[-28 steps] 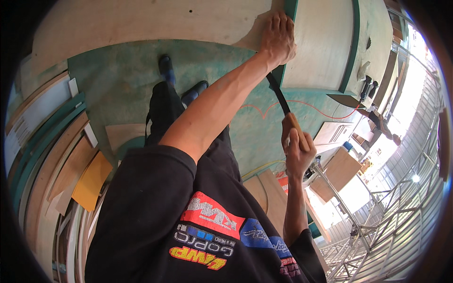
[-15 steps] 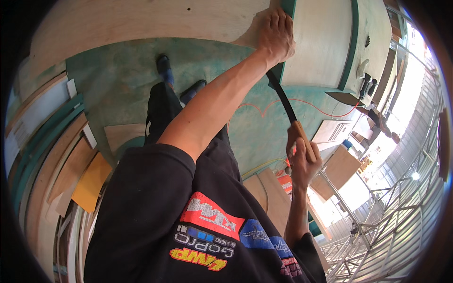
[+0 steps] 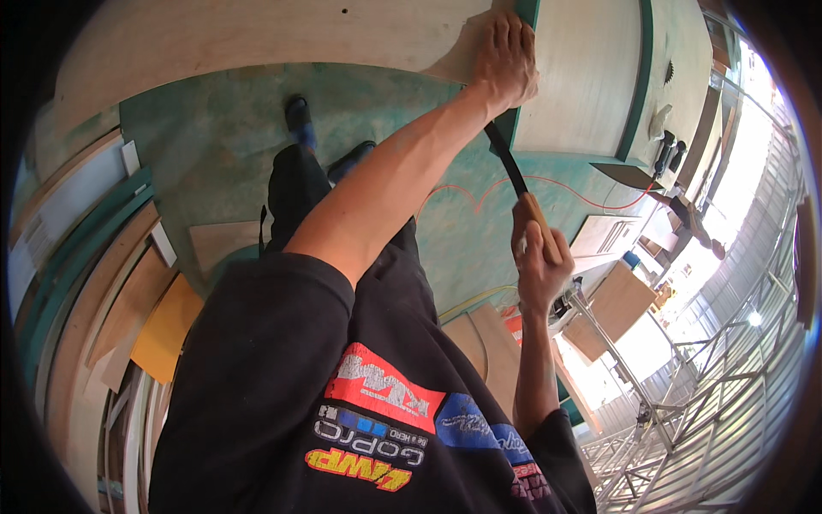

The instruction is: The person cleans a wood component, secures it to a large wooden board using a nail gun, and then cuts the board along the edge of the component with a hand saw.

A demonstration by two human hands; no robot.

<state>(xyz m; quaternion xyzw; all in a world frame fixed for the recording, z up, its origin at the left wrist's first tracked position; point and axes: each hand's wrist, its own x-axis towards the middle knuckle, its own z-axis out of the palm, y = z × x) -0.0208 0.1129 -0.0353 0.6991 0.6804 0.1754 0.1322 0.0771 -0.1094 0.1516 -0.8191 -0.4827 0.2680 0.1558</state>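
Note:
My left hand (image 3: pixel 507 64) is at the top of the view, fingers together and bent over the green-edged wooden board (image 3: pixel 526 13). Its thumb and the undersides of its fingers are hidden. Lower and to the right, my right hand (image 3: pixel 544 267) is wrapped round the wooden handle of a handsaw (image 3: pixel 512 167). The dark blade slants up and left toward the board's near end, just below my left wrist. Its far end is out of sight behind that wrist and the board. A broad pale wooden panel (image 3: pixel 257 34) with a curved edge lies left of my left hand.
Right of the board are a pale panel (image 3: pixel 586 81), a round toothed blade (image 3: pixel 670 72) and black-handled tools (image 3: pixel 666 154). An orange hose (image 3: pixel 574 194) crosses the green floor (image 3: pixel 197 137). Timber boards (image 3: pixel 94 257) are stacked at left. A metal frame (image 3: pixel 604 330) stands at right.
My right hand and the handsaw have moved up and slightly left, toward the board. My left hand keeps nearly the same place on the board.

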